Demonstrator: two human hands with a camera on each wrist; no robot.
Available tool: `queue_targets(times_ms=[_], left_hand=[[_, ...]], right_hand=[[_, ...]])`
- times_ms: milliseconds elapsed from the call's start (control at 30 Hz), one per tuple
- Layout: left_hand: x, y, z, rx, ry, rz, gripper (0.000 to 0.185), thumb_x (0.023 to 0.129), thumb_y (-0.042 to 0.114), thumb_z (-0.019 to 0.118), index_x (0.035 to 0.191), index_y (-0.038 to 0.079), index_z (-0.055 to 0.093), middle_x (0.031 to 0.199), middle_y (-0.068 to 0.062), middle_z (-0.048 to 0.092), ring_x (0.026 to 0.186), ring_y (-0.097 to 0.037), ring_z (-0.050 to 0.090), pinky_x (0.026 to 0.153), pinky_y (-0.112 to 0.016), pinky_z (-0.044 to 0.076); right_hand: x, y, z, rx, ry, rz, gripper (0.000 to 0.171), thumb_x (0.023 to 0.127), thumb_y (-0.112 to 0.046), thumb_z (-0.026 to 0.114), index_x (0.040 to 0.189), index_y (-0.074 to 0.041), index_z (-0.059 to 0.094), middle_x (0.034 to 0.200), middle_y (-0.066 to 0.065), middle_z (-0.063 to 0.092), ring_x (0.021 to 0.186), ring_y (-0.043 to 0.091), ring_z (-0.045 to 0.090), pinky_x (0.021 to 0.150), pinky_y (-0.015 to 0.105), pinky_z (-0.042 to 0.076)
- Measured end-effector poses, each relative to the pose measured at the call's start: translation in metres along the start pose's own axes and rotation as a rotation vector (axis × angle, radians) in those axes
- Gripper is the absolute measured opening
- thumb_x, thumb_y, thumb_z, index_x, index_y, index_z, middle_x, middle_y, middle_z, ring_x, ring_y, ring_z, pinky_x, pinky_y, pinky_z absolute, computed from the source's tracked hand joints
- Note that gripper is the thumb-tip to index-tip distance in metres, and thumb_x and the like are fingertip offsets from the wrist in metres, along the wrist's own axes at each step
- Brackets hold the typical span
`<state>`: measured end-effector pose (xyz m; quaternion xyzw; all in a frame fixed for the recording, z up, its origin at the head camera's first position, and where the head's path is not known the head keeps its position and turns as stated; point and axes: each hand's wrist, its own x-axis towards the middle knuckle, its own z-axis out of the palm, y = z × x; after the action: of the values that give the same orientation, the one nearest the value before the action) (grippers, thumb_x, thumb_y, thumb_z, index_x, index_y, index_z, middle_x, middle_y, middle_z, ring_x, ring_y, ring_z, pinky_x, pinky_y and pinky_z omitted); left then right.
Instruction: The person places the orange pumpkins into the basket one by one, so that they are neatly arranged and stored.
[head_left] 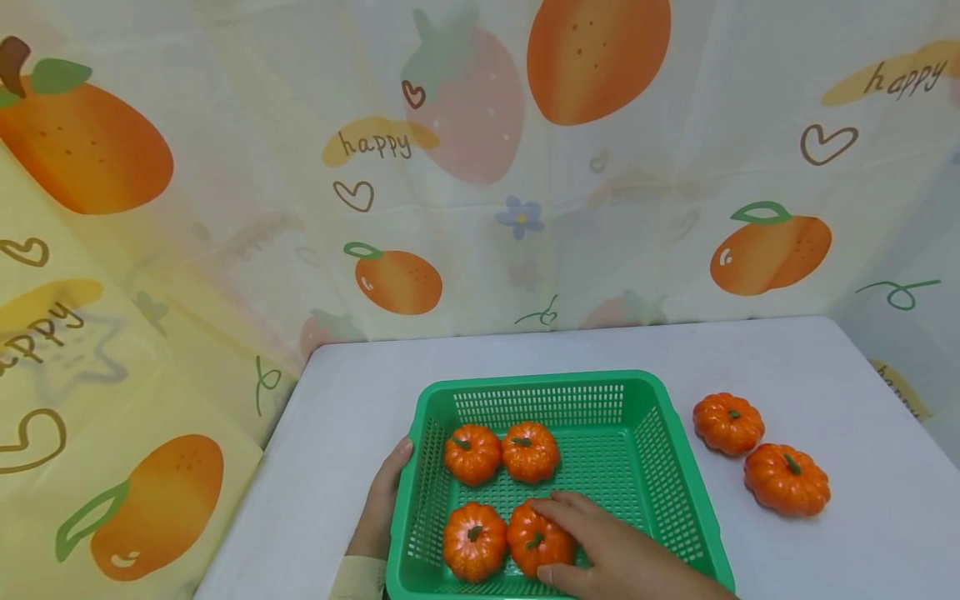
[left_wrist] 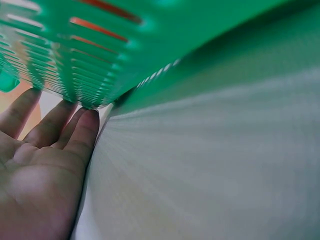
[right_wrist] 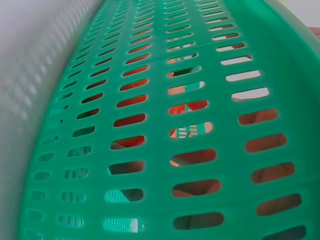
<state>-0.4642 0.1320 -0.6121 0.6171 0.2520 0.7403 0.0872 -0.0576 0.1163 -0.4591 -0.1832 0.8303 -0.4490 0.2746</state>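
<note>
Your right hand [head_left: 600, 546] curls its fingers over the front-right toy pumpkin [head_left: 538, 540], low in the frame inside the green basket [head_left: 660, 433]. Your left hand [head_left: 384, 500] lies flat, fingers straight against the basket's left wall on the tabletop [head_left: 825, 358].

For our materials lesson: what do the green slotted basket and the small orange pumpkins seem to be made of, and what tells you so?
Green slotted basket: probably moulded plastic, smooth with a slight sheen; its even rows of slots and uniform colour suggest this. Small orange pumpkins: likely artificial, plastic or foam with a glossy painted finish; highlights shine on the ribs and all look near-identical. The exact material cannot be told by look alone.
</note>
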Motion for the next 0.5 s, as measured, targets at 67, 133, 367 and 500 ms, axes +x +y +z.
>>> queue_targets(times_ms=[67, 133, 367, 500], left_hand=[[-0.004, -0.0015, -0.0028, 0.004, 0.007, -0.021, 0.016, 0.109, 0.019, 0.06, 0.11, 0.014, 0.075, 0.107, -0.006, 0.074, 0.097, -0.023, 0.068, 0.087, -0.037, 0.058], [-0.0051, -0.002, -0.0034, -0.002, 0.012, -0.04, 0.016, 0.108, 0.019, 0.059, 0.107, 0.015, 0.075, 0.103, -0.007, 0.072, 0.092, -0.024, 0.066, 0.083, -0.037, 0.057], [-0.0049, 0.0022, -0.0008, 0.041, 0.015, -0.062, 0.013, 0.108, 0.023, 0.064, 0.108, 0.019, 0.076, 0.105, -0.003, 0.074, 0.094, -0.02, 0.066, 0.085, -0.035, 0.057], [-0.0062, -0.0001, 0.0032, 0.103, 0.056, -0.023, 0.018, 0.101, 0.009, 0.055, 0.103, 0.009, 0.073, 0.102, -0.01, 0.072, 0.094, -0.024, 0.064, 0.089, -0.035, 0.055]], right_hand=[[0.0, -0.0001, -0.0004, 0.012, 0.0, 0.003, 0.068, 0.1, -0.046, 0.079, 0.159, -0.021, 0.056, 0.161, 0.008, 0.049, 0.141, 0.041, 0.05, 0.106, 0.073, 0.045], [-0.0002, 0.0002, -0.0006, 0.014, 0.001, 0.001, 0.067, 0.101, -0.046, 0.079, 0.158, -0.02, 0.057, 0.16, 0.008, 0.049, 0.14, 0.041, 0.051, 0.106, 0.073, 0.046], [-0.0002, 0.0027, -0.0014, 0.025, -0.002, -0.012, 0.064, 0.101, -0.045, 0.079, 0.156, -0.02, 0.058, 0.155, 0.005, 0.052, 0.135, 0.036, 0.054, 0.105, 0.07, 0.048], [-0.0001, 0.0042, -0.0012, 0.027, 0.0, -0.027, 0.064, 0.102, -0.045, 0.078, 0.156, -0.02, 0.057, 0.154, 0.003, 0.052, 0.132, 0.034, 0.055, 0.105, 0.069, 0.049]])
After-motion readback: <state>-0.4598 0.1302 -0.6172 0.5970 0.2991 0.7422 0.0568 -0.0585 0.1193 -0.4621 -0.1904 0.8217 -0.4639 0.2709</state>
